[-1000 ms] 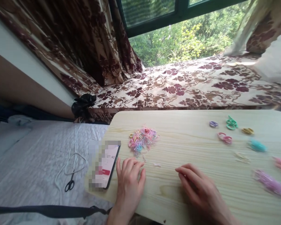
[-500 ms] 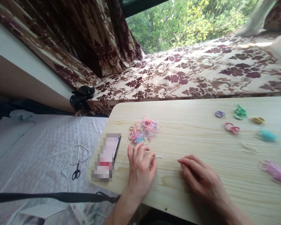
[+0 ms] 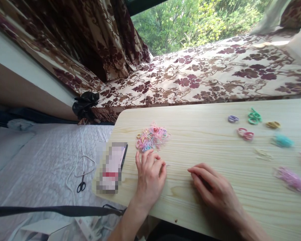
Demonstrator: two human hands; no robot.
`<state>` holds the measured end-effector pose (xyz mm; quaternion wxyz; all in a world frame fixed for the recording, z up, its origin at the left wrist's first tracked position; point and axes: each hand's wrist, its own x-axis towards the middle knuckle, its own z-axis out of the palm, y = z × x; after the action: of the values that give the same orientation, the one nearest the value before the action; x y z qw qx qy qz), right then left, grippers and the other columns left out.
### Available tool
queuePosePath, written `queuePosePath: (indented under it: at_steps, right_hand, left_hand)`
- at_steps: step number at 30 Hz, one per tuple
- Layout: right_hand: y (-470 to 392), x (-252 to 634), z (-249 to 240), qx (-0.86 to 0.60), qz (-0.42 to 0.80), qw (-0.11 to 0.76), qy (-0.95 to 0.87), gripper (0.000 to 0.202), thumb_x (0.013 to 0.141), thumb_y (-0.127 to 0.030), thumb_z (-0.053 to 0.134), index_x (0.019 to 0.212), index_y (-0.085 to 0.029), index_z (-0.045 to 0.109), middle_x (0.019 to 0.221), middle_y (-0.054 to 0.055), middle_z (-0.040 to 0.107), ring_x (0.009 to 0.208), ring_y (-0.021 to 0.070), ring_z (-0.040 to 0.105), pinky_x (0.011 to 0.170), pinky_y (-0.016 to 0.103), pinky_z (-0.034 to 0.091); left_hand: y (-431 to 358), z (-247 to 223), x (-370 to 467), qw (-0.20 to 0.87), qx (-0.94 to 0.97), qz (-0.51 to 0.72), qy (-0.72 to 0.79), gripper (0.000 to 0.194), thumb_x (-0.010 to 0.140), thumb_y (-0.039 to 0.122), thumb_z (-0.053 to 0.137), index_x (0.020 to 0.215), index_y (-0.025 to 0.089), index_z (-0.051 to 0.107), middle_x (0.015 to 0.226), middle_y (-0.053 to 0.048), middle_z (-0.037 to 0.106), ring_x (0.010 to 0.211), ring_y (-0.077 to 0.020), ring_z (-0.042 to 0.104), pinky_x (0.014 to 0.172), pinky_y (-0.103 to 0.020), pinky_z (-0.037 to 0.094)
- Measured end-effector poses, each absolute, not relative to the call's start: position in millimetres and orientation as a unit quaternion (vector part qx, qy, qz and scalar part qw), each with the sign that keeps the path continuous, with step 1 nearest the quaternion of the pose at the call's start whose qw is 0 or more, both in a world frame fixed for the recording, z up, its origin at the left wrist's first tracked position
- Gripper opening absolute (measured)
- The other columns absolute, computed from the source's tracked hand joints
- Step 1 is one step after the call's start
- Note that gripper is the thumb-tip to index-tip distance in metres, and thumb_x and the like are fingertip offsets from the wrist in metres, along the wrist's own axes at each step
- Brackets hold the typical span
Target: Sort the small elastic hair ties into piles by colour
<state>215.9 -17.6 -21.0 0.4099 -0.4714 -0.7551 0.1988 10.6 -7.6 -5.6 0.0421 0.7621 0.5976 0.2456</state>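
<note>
My left hand (image 3: 150, 175) is over the table just below a loose pile of mixed pastel elastic hair ties (image 3: 152, 137). Its fingers are curled, with thumb and index finger close together. A faint pale strand, seemingly a hair tie, shows at the thumb tip, mostly hidden by the fingers. To the right, my right hand (image 3: 213, 185) hovers at or rests on the tabletop, thumb and index finger pinched together. Whether a small thing is between those fingertips cannot be seen. The two hands are apart.
Sorted ties lie at the right: purple (image 3: 233, 118), green (image 3: 254, 117), pink-red (image 3: 245, 134), mustard (image 3: 273, 124), turquoise (image 3: 283, 141), cream (image 3: 264, 154) and lilac (image 3: 293, 180). A phone (image 3: 112, 167) lies at the table's left edge. Scissors (image 3: 81, 186) and a white cord (image 3: 76, 170) are on the bed.
The view has shifted slightly, moving everything a little left and up. The pale strand at my left fingers shows less than before. Both hands keep nearly the same pose.
</note>
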Motion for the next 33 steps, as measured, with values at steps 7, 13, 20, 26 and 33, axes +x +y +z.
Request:
queuePosePath:
  at_steps: [7, 13, 20, 26, 33]
  right_hand:
    - [-17.4, 215.2, -21.4, -0.472, 0.201, 0.412, -0.753, 0.015, 0.094, -0.018, 0.051, 0.098, -0.022, 0.065, 0.088, 0.003, 0.068, 0.076, 0.0120, 0.067, 0.066, 0.021, 0.054]
    - [-18.8, 213.7, -23.9, -0.478, 0.181, 0.408, -0.756, 0.022, 0.096, -0.019, 0.051, 0.111, -0.023, 0.065, 0.091, 0.003, 0.069, 0.068, 0.0102, 0.065, 0.063, 0.021, 0.054]
    - [-19.2, 215.3, -27.5, -0.459, 0.156, 0.406, -0.774, 0.023, 0.093, -0.018, 0.053, 0.111, -0.022, 0.067, 0.091, 0.004, 0.070, 0.075, 0.0118, 0.069, 0.065, 0.020, 0.055]
    - [-19.1, 213.3, -18.7, -0.455, 0.158, 0.404, -0.777, 0.018, 0.093, -0.017, 0.052, 0.102, -0.022, 0.067, 0.088, 0.003, 0.069, 0.075, 0.0121, 0.067, 0.065, 0.021, 0.054]
    - [-19.6, 213.4, -17.5, -0.457, 0.167, 0.402, -0.775, 0.015, 0.095, -0.017, 0.051, 0.088, -0.021, 0.063, 0.081, 0.002, 0.065, 0.070, 0.0111, 0.063, 0.063, 0.022, 0.052]
  left_hand:
    - [-9.5, -2.3, 16.4, 0.066, 0.775, 0.251, 0.576, 0.016, 0.091, 0.008, 0.053, 0.083, 0.020, 0.061, 0.095, -0.003, 0.067, 0.121, -0.0258, 0.053, 0.113, -0.063, 0.027]
    - [-16.6, 3.7, 25.7, 0.118, 0.806, 0.247, 0.524, 0.018, 0.092, 0.007, 0.047, 0.088, 0.021, 0.059, 0.098, -0.002, 0.065, 0.125, -0.0247, 0.051, 0.117, -0.062, 0.026]
    - [-19.8, 12.8, 31.7, 0.147, 0.835, 0.240, 0.472, 0.023, 0.092, 0.006, 0.043, 0.090, 0.022, 0.060, 0.101, -0.004, 0.065, 0.126, -0.0241, 0.052, 0.118, -0.062, 0.028]
    - [-19.6, 15.7, 29.3, 0.144, 0.850, 0.226, 0.454, 0.022, 0.093, 0.008, 0.044, 0.091, 0.022, 0.061, 0.104, -0.004, 0.065, 0.126, -0.0242, 0.052, 0.120, -0.061, 0.025]
    - [-18.8, 13.7, 29.2, 0.128, 0.836, 0.248, 0.473, 0.018, 0.093, 0.009, 0.047, 0.089, 0.022, 0.060, 0.100, -0.003, 0.065, 0.123, -0.0236, 0.053, 0.119, -0.058, 0.027]
